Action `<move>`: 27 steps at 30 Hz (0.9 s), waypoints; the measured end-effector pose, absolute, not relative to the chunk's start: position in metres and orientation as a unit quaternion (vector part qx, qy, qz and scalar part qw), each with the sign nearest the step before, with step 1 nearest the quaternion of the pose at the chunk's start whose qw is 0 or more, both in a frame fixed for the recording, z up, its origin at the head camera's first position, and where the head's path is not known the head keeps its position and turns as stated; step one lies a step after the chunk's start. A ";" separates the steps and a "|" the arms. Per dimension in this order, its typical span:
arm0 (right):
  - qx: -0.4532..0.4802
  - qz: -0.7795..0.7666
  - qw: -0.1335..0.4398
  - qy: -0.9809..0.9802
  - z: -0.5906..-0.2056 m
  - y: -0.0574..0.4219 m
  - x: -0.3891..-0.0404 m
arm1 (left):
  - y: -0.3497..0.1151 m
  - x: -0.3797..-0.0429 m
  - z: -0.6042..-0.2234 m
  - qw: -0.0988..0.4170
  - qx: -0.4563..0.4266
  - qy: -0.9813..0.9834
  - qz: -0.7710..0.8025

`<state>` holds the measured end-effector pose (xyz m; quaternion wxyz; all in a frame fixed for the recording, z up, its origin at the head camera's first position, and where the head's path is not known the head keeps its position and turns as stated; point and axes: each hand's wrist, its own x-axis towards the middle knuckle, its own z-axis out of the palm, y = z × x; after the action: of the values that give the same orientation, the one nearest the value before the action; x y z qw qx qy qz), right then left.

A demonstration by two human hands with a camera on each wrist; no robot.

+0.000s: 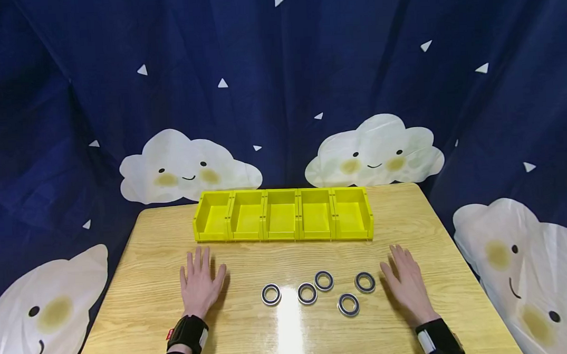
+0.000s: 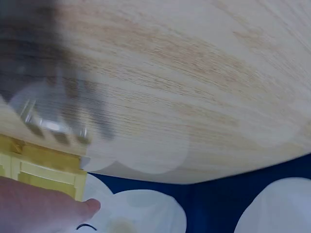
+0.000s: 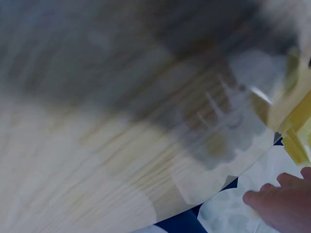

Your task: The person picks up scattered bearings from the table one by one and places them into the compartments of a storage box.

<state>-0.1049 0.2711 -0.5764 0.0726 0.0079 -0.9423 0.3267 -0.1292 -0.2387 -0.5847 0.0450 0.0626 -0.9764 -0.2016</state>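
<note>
My left hand [image 1: 200, 287] is held palm down over the left part of the table, fingers straight and spread, just in front of the yellow bins. Over on the right, my right hand [image 1: 408, 283] also lies palm down with straight fingers and holds nothing. Whether either palm touches the wood I cannot tell. Several ball bearings with dark seals lie flat between the hands. One bearing [image 1: 263, 295] is nearest my left hand; another bearing [image 1: 373, 282] is closest to my right. In the wrist views, part of the left hand [image 2: 46, 206] and of the right hand [image 3: 282, 201] shows.
A row of joined yellow bins [image 1: 286, 235] stands along the back of the wooden table [image 1: 252, 331], and no contents show in them. Behind the table hangs a dark blue curtain [image 1: 278, 50] with white clouds and triangles. Bright glare crosses the front middle.
</note>
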 end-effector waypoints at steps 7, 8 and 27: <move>-0.020 0.400 -0.014 -0.916 -0.568 0.267 -0.128 | -0.251 -0.148 -0.572 0.013 0.109 -0.965 -0.240; -0.026 0.405 -0.029 -0.913 -0.568 0.266 -0.132 | -0.253 -0.151 -0.569 0.011 0.114 -0.962 -0.246; -0.088 0.535 -0.087 -0.836 -0.552 0.254 -0.193 | -0.271 -0.206 -0.547 -0.053 0.162 -0.845 -0.507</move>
<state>-0.1926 0.2539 -0.5519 -0.0871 -0.0880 -0.8357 0.5350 -0.2064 -0.2705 -0.5471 -0.0532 0.1622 -0.8450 -0.5068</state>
